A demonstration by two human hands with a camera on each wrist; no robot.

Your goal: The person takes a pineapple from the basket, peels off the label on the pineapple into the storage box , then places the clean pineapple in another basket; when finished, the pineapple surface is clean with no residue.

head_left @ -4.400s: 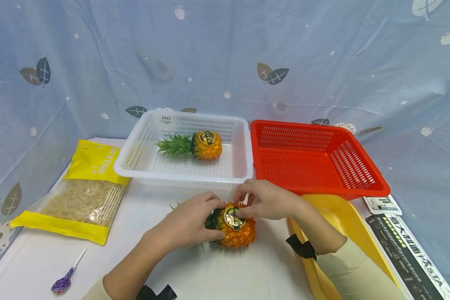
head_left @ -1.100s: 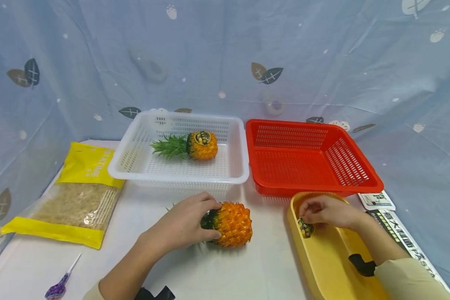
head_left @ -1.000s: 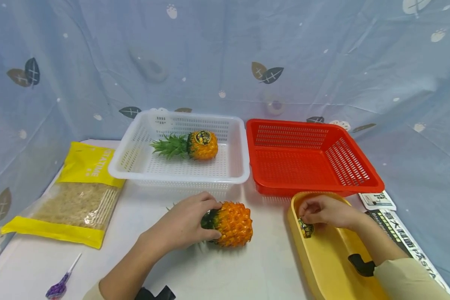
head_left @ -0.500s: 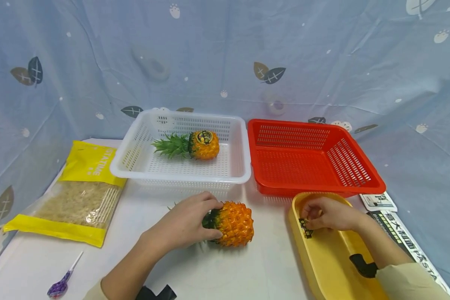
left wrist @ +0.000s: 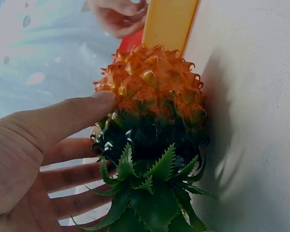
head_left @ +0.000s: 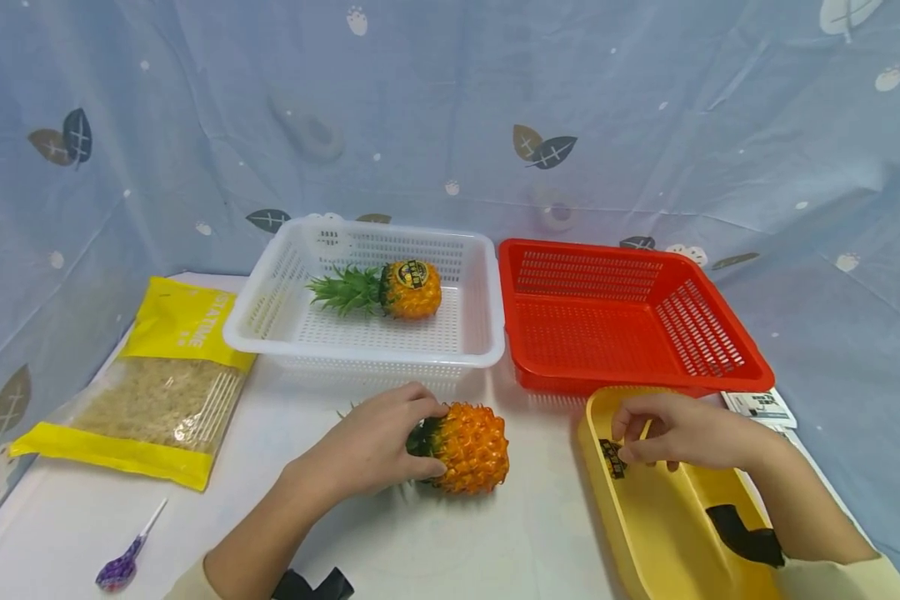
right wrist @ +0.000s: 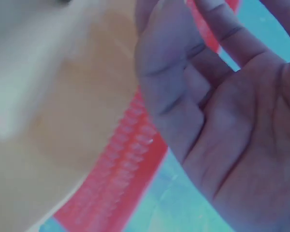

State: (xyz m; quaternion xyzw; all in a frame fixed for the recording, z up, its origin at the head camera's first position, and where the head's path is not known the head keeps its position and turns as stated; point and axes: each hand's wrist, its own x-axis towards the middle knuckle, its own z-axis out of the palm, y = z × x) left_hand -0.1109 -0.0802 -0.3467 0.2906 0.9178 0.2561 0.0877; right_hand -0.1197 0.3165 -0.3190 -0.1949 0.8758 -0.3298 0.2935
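Observation:
On the white table, my left hand (head_left: pixel 378 442) holds a small orange pineapple (head_left: pixel 474 450) lying on its side, its leafy crown mostly behind the hand. The left wrist view shows the thumb on top of the pineapple (left wrist: pixel 150 92) and the other fingers reaching past its far side. A black-and-gold round label (head_left: pixel 612 458) lies against the inner left wall of the yellow tray (head_left: pixel 690 533). My right hand (head_left: pixel 675 429) is over that tray, thumb and index fingertips right at the label's edge and spread apart, the fingers loosely bent.
Behind stands a white basket (head_left: pixel 360 354) with a second, labelled pineapple (head_left: pixel 412 290), beside a red basket (head_left: pixel 585 333). A yellow pasta bag (head_left: pixel 157 383) and a purple lollipop (head_left: pixel 120 568) lie at left. A white card (head_left: pixel 761 407) shows at right.
The label has come off the held pineapple and is now in the yellow tray. My right hand went with it to the tray, and has just shifted slightly right. The left hand has stayed.

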